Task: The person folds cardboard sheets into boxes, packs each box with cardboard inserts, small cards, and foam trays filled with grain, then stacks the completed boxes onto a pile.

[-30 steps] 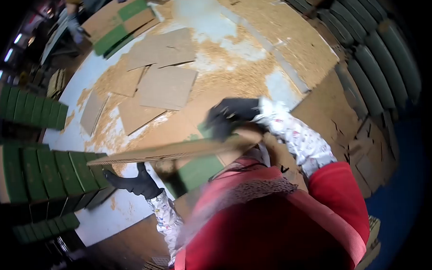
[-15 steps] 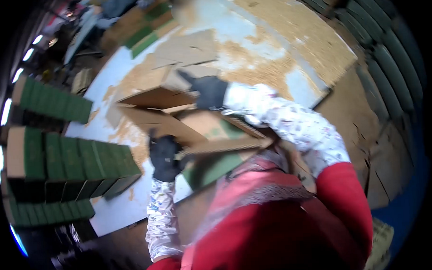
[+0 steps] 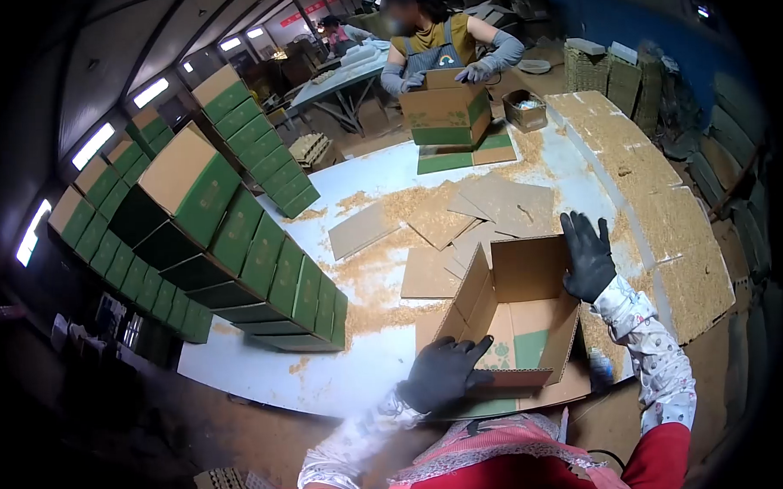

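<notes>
An opened-out cardboard box frame point(image 3: 535, 270) stands on the near edge of the table, its walls upright and its inside showing brown and green card. My left hand point(image 3: 445, 374), in a dark glove, lies at the near left corner of the box with its fingers over the wall's edge. At the far right corner, my right hand point(image 3: 588, 255), also in a dark glove, rests against the wall with its fingers spread upward. Flat cardboard pieces point(image 3: 509, 204) lie overlapping just beyond the box.
Tall stacks of green and brown boxes point(image 3: 236, 241) rise at the left. Across the white table point(image 3: 284, 377), a co-worker in grey gloves handles another box point(image 3: 443, 113). A small carton point(image 3: 525, 112) is beside it. Wood shavings point(image 3: 639, 175) cover the right side.
The view has lifted and turned toward the far side. The cardboard, flattened earlier, has been spread into an upright box. My right hand is now at its far right corner.
</notes>
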`<state>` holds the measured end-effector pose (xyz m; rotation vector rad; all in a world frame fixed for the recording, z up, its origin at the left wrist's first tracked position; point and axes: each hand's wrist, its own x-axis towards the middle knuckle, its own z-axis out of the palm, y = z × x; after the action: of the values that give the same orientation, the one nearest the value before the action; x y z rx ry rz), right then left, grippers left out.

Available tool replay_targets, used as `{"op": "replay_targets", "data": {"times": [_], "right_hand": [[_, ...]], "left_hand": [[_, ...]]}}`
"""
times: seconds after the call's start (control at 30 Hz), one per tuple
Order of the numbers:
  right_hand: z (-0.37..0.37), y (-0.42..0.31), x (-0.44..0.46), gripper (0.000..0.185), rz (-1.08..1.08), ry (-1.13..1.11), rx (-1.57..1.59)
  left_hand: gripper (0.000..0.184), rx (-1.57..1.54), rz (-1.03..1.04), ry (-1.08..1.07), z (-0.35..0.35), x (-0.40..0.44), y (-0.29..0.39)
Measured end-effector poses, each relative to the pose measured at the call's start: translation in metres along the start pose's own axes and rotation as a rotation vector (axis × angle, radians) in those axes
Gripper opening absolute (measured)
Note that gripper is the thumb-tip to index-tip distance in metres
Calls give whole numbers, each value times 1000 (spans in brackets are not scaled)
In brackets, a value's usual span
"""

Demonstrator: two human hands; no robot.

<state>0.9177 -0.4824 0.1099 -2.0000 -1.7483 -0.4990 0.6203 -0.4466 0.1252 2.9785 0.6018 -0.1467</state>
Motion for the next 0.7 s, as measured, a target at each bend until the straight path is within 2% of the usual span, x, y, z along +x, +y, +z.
{"op": "replay_targets", "data": {"times": [0.03, 0.1, 0.13, 0.17, 0.2, 0.23, 0.27, 0.3, 0.33, 0.37, 0.43, 0.47, 0.5, 0.57, 0.63, 0.67, 0.7], "right_hand": [[1, 2, 1, 72, -11, 0, -4], [2, 3, 2, 73, -174, -259, 54], [1, -3, -3, 70, -274, -203, 110], [-11, -12, -1, 63, -300, -404, 117], [-20, -21, -4, 43, -364, -393, 201], [-13, -19, -11, 33, -474, -617, 251], [-14, -31, -17, 35, -441, -958, 195], [28, -30, -32, 32, -498, -1167, 179], [3, -44, -27, 27, -562, -1143, -25], [7, -55, -18, 27, -469, -1089, -19], [8, -75, -9, 31, -375, -431, 355], [21, -84, -8, 28, -350, -75, 481], [34, -88, -8, 31, -304, 57, 552], [79, -82, -23, 38, -283, 207, 574], [90, -80, -43, 49, -142, 81, 442], [71, -85, -37, 53, -28, 198, 536], [76, -81, -36, 52, 83, 267, 720]], "left_hand": [[61, -4, -6, 9, 2, 3, 4], [68, 47, -100, 326, 7, 14, 9], [68, 49, -102, 339, 12, 20, 10], [70, 77, -167, 376, 22, 27, 13], [72, 96, -226, 420, 34, 36, 15], [73, -64, -208, 421, 59, 45, 13], [71, -19, -146, 347, 69, 55, 16], [70, 33, -86, 263, 76, 60, 16], [70, 33, -76, 265, 88, 63, 14], [64, 88, -83, 296, 101, 67, 10], [58, 145, -86, 318, 98, 63, 8], [52, 55, -35, 155, 76, 56, 5], [46, -30, 17, -9, 49, 48, 1], [49, -126, -131, 244, -23, 20, -7], [66, 27, -187, 626, -39, 1, -48], [90, 200, -337, 642, -30, 4, -42], [97, 293, -126, 481, 2, 12, -33]]}}
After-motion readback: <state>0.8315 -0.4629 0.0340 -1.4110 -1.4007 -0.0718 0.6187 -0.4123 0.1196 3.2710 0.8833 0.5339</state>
